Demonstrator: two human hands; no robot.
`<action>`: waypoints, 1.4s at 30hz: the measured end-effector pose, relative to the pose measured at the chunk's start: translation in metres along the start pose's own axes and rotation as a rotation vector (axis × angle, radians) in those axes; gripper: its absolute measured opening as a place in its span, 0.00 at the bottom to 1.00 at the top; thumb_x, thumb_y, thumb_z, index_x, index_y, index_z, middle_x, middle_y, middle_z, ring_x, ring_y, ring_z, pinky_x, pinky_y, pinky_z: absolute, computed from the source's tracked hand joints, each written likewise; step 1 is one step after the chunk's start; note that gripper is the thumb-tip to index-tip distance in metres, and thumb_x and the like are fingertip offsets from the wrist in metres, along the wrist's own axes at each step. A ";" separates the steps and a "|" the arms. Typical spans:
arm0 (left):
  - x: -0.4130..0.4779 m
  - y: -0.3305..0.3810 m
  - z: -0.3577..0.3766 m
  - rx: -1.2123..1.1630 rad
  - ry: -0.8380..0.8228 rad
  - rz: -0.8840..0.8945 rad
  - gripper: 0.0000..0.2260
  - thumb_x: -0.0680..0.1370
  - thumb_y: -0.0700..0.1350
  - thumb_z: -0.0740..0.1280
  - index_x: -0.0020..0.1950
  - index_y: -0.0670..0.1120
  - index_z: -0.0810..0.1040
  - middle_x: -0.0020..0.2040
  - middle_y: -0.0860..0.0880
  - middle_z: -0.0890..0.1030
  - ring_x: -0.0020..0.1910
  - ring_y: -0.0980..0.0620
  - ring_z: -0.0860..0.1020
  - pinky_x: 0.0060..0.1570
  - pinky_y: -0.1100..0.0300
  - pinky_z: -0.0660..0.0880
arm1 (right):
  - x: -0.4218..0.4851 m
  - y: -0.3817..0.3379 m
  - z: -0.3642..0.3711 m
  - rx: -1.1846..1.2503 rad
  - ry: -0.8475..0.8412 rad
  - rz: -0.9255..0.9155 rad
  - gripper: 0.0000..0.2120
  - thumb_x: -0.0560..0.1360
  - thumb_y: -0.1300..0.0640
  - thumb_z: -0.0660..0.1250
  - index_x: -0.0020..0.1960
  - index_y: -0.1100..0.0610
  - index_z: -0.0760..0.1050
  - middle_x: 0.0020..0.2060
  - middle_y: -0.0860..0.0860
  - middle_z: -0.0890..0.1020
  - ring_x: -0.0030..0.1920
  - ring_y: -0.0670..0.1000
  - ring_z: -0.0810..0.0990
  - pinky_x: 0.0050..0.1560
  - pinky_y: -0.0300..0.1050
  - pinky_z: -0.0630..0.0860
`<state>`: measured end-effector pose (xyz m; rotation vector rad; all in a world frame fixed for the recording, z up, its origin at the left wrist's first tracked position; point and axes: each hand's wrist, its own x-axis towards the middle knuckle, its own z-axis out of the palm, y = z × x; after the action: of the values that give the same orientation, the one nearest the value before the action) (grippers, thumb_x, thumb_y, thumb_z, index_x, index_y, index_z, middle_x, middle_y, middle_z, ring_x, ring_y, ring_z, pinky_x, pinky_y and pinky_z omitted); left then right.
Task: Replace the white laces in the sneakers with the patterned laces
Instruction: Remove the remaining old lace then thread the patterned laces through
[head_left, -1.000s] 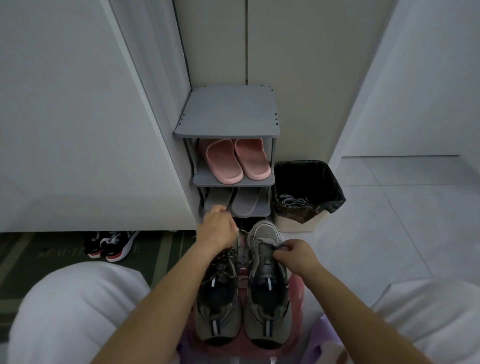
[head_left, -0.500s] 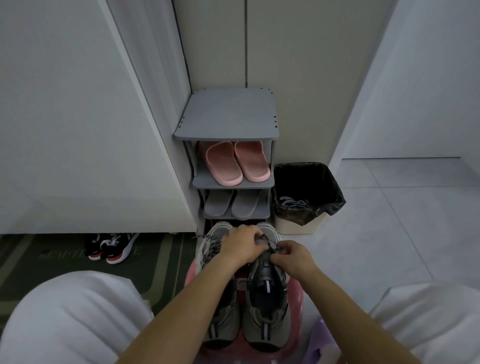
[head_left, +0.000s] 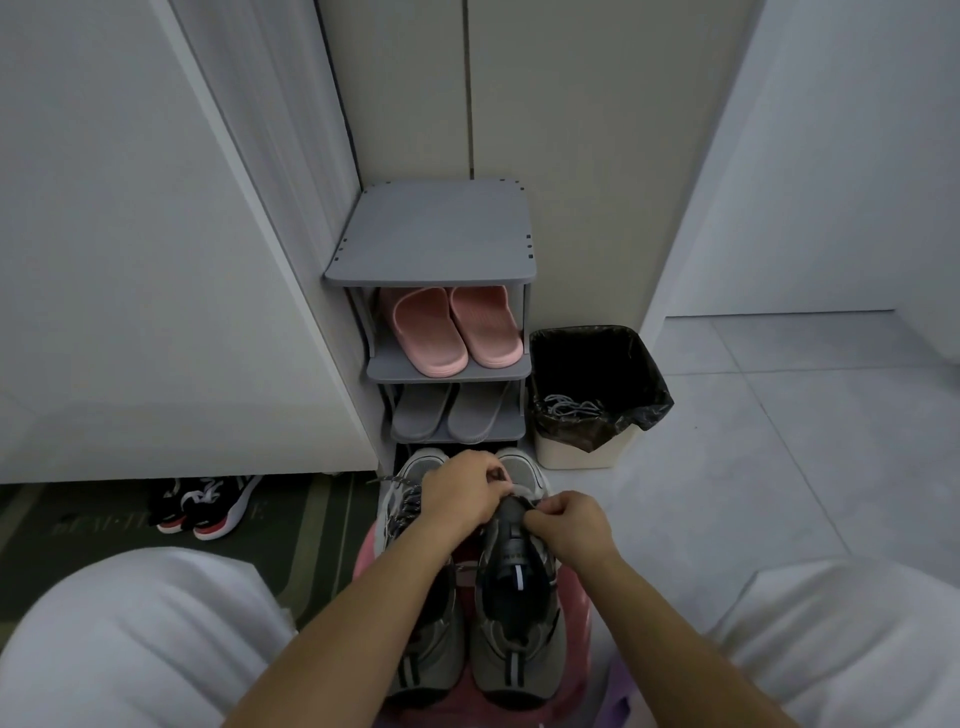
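Two grey sneakers stand side by side on a pink stool (head_left: 576, 618) between my knees, toes pointing away. The left sneaker (head_left: 410, 519) carries a dark patterned lace (head_left: 402, 512). My left hand (head_left: 465, 491) reaches across to the right sneaker (head_left: 519, 613) and its fingers curl around the lace near the toe end of the lacing. My right hand (head_left: 569, 525) pinches the lace at the right side of the same sneaker's tongue. White laces (head_left: 571, 405) lie in the bin.
A grey shoe rack (head_left: 431, 234) stands ahead with pink slippers (head_left: 452, 327) and grey slippers (head_left: 447, 415). A bin with a black bag (head_left: 597, 364) sits right of it. Black and red shoes (head_left: 208, 506) lie on a green mat at left. Tiled floor at right.
My left hand swung from the left sneaker's lace over to the right sneaker's front. The right hand stayed at that sneaker's lace, and the view shifted slightly down.
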<state>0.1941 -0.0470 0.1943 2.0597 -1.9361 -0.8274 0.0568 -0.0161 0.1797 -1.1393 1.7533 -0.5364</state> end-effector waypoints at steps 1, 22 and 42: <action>-0.001 -0.001 -0.002 0.033 0.028 -0.002 0.04 0.75 0.51 0.66 0.45 0.54 0.80 0.47 0.56 0.82 0.51 0.53 0.78 0.56 0.52 0.73 | 0.000 0.000 0.000 -0.003 0.000 0.003 0.08 0.69 0.61 0.69 0.32 0.54 0.73 0.29 0.48 0.76 0.32 0.46 0.74 0.34 0.38 0.70; -0.017 -0.058 -0.049 0.149 0.092 -0.282 0.26 0.73 0.57 0.69 0.65 0.45 0.68 0.63 0.44 0.71 0.62 0.43 0.71 0.58 0.48 0.72 | 0.002 -0.002 0.003 -0.048 0.006 -0.025 0.10 0.69 0.61 0.69 0.31 0.56 0.71 0.29 0.50 0.75 0.33 0.48 0.73 0.36 0.42 0.72; 0.008 0.012 0.016 0.245 -0.093 0.131 0.05 0.75 0.45 0.67 0.50 0.47 0.77 0.55 0.48 0.77 0.56 0.46 0.73 0.54 0.55 0.71 | 0.002 0.003 0.001 0.024 -0.037 -0.065 0.11 0.68 0.60 0.71 0.33 0.52 0.70 0.30 0.46 0.75 0.32 0.42 0.72 0.31 0.34 0.67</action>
<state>0.1756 -0.0525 0.1856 2.0259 -2.2975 -0.6999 0.0559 -0.0160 0.1764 -1.1855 1.6785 -0.5706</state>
